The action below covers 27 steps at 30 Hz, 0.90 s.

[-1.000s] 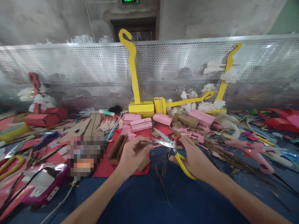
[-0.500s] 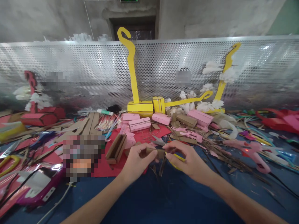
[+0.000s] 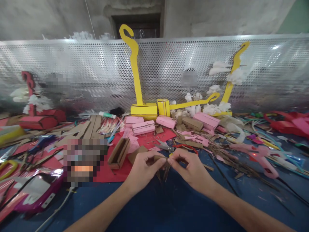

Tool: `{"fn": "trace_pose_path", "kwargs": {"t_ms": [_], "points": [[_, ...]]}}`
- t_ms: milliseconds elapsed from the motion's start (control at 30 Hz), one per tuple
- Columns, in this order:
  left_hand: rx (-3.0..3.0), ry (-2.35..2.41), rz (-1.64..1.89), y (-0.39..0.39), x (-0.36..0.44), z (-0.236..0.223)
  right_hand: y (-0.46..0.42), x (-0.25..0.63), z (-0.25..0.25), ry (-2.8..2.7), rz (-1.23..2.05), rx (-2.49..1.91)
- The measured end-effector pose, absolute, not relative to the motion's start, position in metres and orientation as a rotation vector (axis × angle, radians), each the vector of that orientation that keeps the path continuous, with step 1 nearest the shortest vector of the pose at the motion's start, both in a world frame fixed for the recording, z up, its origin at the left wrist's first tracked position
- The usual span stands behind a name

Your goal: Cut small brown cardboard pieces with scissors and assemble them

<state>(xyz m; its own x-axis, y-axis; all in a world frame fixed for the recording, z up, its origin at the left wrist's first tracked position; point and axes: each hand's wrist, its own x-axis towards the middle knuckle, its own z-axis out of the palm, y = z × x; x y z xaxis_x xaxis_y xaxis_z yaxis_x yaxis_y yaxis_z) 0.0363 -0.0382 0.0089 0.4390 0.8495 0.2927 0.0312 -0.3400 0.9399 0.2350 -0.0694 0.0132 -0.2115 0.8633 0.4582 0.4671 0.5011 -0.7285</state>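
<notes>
My left hand [image 3: 142, 169] pinches a small brown cardboard piece [image 3: 157, 158] between thumb and fingers. Opposite it, the fingertips of my right hand [image 3: 193, 169] close on the same piece's right end. Most of the cardboard is hidden by my fingers. Just beyond them lie scissors [image 3: 165, 146] with grey blades, their handles partly covered by my right hand. An open brown cardboard trough [image 3: 119, 154] rests on red sheet [image 3: 111, 175], left of my left hand.
Several pink boxes [image 3: 144, 128] lie beyond my hands. Yellow hooked shapes on box bases [image 3: 144, 110] stand by the perforated metal screen [image 3: 96, 71]. A pink glue gun [image 3: 259, 156] lies right, its cord trailing. Cardboard scraps [image 3: 231, 158] and a purple object [image 3: 36, 196] lie about.
My right hand's fingers have come together on the cardboard's end. The yellow loop formerly under that hand is mostly out of sight, and a red handle shows behind it.
</notes>
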Motion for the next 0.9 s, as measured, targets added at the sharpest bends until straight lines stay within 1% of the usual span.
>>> {"fn": "trace_pose_path", "kwargs": {"t_ms": [100, 233, 300, 500, 633, 700, 800, 867, 900], "points": [[1.861, 0.865, 0.963, -0.034, 0.03, 0.008, -0.067, 0.239, 0.011, -1.858, 0.503, -1.117], [2.079, 0.913, 0.911, -0.031, 0.023, 0.007, -0.065, 0.241, 0.007, -1.936, 0.575, -1.12], [2.118, 0.923, 0.901, -0.031, 0.023, 0.006, -0.065, 0.24, 0.006, -1.974, 0.602, -1.125], [2.172, 0.972, 0.902, -0.034, 0.027, 0.008, -0.067, 0.237, 0.008, -1.987, 0.524, -1.146], [2.491, 1.091, 0.895, -0.03, 0.02, 0.017, -0.062, 0.241, 0.005, -1.912, 0.577, -1.163], [2.677, 1.291, 0.954, -0.026, 0.011, 0.024, -0.057, 0.245, 0.003, -1.831, 0.591, -1.18], [2.704, 1.933, 0.894, -0.02, -0.008, 0.031, -0.052, 0.25, 0.0, -1.734, 0.607, -1.195], [2.589, 2.301, 0.63, -0.019, -0.02, 0.033, -0.051, 0.252, 0.001, -1.695, 0.63, -1.192], [2.53, 2.41, 0.462, -0.019, -0.024, 0.033, -0.05, 0.252, 0.001, -1.68, 0.644, -1.189]]}}
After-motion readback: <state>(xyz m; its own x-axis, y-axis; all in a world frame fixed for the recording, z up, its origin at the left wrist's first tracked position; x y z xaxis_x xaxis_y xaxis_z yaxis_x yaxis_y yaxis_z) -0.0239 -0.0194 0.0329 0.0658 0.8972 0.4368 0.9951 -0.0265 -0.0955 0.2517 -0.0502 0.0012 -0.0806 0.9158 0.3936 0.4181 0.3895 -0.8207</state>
